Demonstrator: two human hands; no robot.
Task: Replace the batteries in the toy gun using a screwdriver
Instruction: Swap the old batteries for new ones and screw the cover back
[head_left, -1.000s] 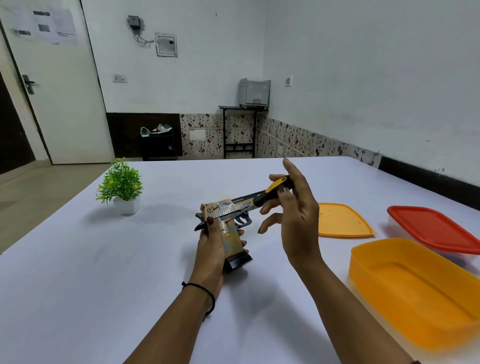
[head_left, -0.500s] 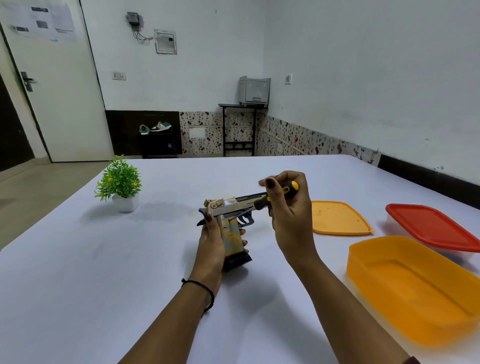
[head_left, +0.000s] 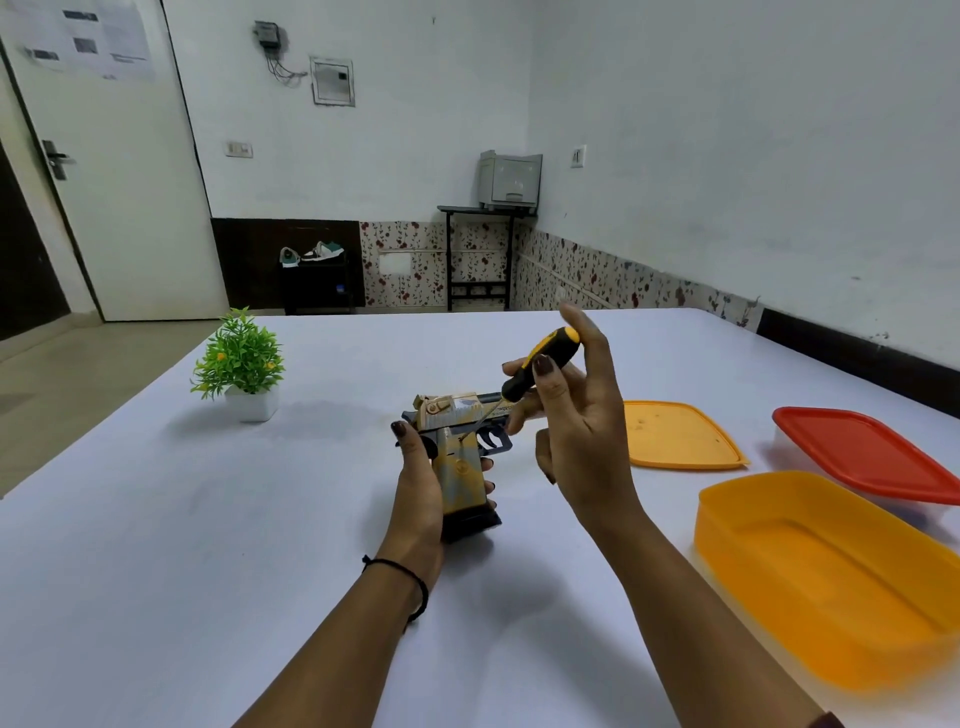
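On the table (head_left: 208, 545), mid-frame: left hand (head_left: 415, 488) wraps the grip of the gun (head_left: 460, 467), which stands butt down; right hand (head_left: 587, 436) pinches the screwdriver (head_left: 519, 384) handle between thumb and fingers, index finger straight, tip set at the top of the grip. Risk: light pinch plus slanted shaft, so the tip may slip from the screw, rounding its head or scratching the plastic. A freed screw could roll off unseen.

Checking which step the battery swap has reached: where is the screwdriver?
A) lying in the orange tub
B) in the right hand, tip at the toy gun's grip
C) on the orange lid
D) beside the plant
B: the right hand pinches the screwdriver by its handle, tip set against the upper grip of the toy gun, which the left hand holds.
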